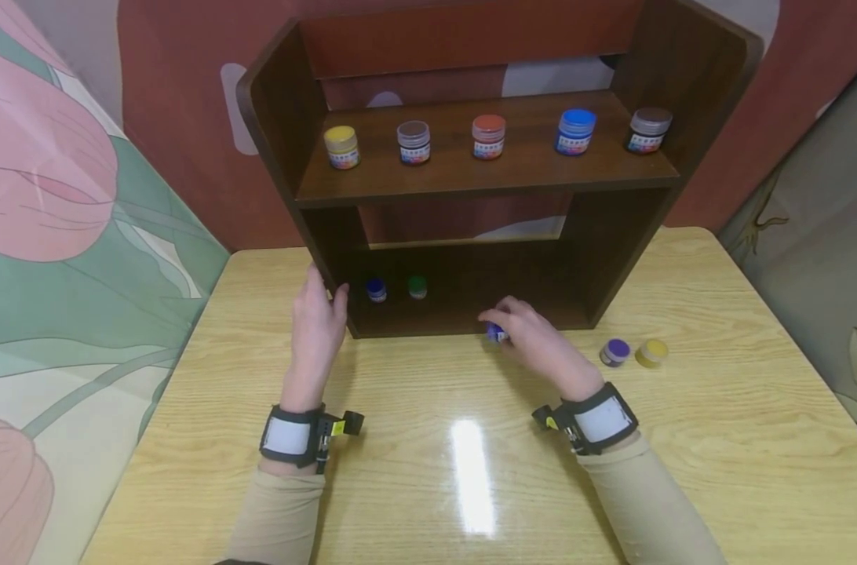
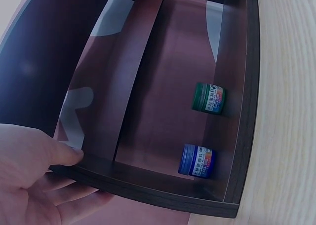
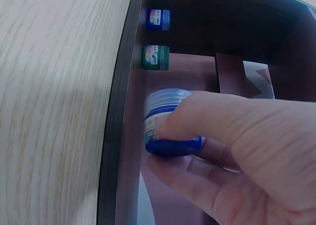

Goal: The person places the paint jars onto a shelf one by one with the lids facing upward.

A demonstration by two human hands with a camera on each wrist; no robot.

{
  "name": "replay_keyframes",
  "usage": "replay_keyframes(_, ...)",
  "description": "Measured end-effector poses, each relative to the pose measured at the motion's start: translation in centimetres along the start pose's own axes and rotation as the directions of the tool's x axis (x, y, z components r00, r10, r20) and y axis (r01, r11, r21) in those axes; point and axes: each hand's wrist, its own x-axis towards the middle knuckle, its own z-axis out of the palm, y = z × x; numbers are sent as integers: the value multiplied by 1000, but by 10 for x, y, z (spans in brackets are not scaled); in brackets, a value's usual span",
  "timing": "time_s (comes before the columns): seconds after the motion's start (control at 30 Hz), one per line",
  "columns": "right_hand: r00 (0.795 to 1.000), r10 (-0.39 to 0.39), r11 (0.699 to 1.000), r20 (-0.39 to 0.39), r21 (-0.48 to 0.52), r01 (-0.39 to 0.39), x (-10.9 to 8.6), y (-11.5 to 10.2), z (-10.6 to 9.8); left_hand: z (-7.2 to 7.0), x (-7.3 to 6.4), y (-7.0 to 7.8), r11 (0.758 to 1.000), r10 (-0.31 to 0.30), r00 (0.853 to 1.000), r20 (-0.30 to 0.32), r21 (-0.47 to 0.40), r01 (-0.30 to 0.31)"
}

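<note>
My right hand (image 1: 541, 345) pinches a blue paint jar (image 3: 170, 121) between thumb and fingers, at the lower compartment's front edge. In the right wrist view its clear lid shows at the top and the thumb covers part of the label. My left hand (image 1: 317, 318) grips the left side panel of the dark wooden shelf (image 1: 471, 323), thumb at the front edge and fingers along the outer face. Inside the lower compartment stand a dark blue jar (image 1: 376, 289) and, to its right, a green jar (image 1: 417, 287).
Along the upper shelf stand several jars: yellow (image 1: 341, 147), brown (image 1: 413, 143), red (image 1: 488, 137), blue (image 1: 575, 132) and dark brown (image 1: 648, 130). A purple jar (image 1: 615, 352) and a yellow jar (image 1: 652, 353) rest on the wooden table (image 1: 400, 471), right of the shelf.
</note>
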Motion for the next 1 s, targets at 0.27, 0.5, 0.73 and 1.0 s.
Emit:
replay_keyframes(0.27,999,32,998,42,60,-35,0,0,-1,0,0,0,1000,-15,1000,13,-5,15)
replay_keyframes(0.5,994,73,990,86,111,-83,1,-3,-2,0,0,-1,1000,-15,1000,14,-7,15)
replay_keyframes(0.73,995,63,991,83,110,-72,1,-4,0,-1,0,0,1000,-7,1000,16,-12,7)
replay_keyframes(1.0,991,78,993,113,81,-87,1,-6,2,0,0,-1,1000,4,1000,8,-7,-4)
